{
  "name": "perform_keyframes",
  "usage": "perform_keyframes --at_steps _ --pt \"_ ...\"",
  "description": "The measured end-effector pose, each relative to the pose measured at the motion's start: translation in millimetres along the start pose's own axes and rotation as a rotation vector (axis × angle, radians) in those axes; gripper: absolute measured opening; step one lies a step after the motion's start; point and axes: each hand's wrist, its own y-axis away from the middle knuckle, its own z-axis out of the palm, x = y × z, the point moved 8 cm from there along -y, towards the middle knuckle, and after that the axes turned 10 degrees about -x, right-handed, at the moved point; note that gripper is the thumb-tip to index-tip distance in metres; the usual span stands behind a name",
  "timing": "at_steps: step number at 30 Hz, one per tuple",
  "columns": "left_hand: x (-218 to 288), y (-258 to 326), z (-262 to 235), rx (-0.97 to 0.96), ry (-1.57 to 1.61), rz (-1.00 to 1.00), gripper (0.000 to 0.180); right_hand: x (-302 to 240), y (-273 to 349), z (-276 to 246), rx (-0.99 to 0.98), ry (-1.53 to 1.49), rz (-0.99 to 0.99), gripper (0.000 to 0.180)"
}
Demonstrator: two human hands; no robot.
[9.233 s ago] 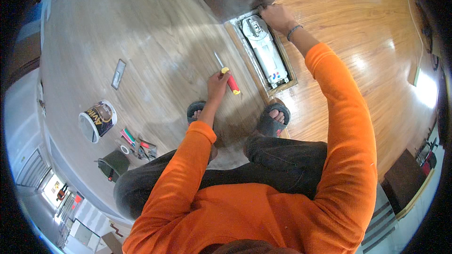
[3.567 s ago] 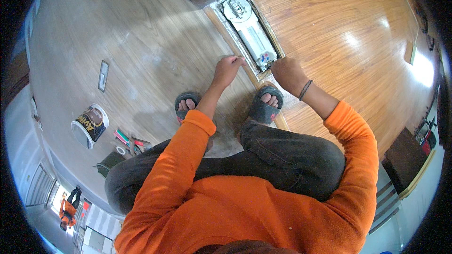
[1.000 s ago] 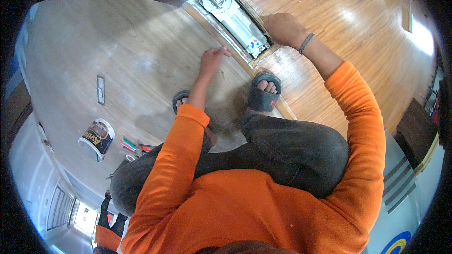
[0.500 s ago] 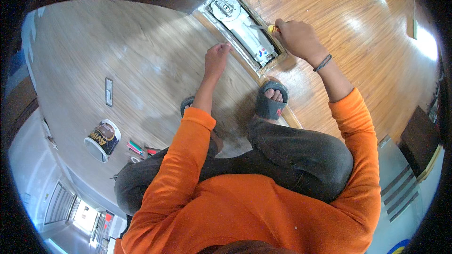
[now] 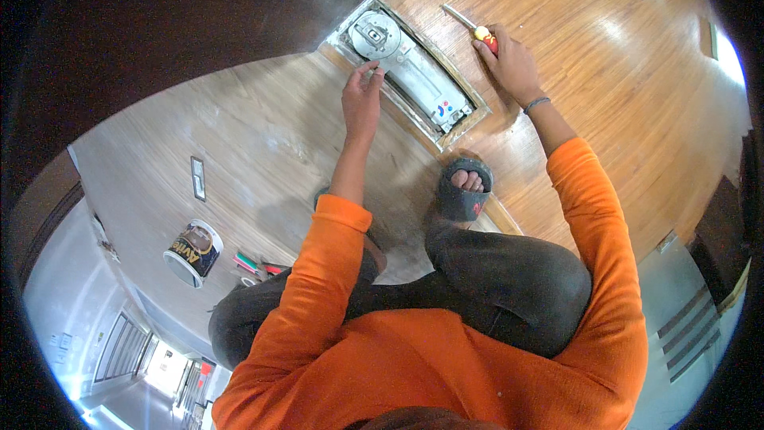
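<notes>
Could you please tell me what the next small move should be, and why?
Perhaps swing the screwdriver over to the metal unit: the right hand already grips its handle, but the blade is off to the unit's right, while the left hand is by the round plate. Whether its fingertips hold anything is too small to tell.

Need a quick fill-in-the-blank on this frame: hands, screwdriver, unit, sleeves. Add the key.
1. The right hand holds the screwdriver by its red and ____ handle.
2. The hand nearest the disc is the ____ one.
3. The grey unit is set into the wood-look ____.
4. Both sleeves are ____.

Missing words: yellow; left; floor; orange.
</notes>
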Motion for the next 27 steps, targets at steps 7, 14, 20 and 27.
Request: perform_keyframes --at_steps 7,14,20,27 --pt "25.8 -22.6 1.3 0.091 -0.134 0.057 0.040 4.9 -2.6 0.4 0.036 0.017 -0.040 0.036" --pt "18.4 -27.1 2.6 0.075 -0.013 -0.076 0.044 8.7 -5.2 3.0 0.068 0.014 -0.053 0.034" --pt "10.6 -28.5 -1.2 -0.016 -0.322 -0.019 0.042 8.2 -4.7 3.7 0.091 0.011 -0.067 0.033" --pt "12.2 -9.0 22.0 -0.192 -0.750 -0.077 0.036 6.0 -6.5 1.4 0.036 0.025 -0.018 0.033"
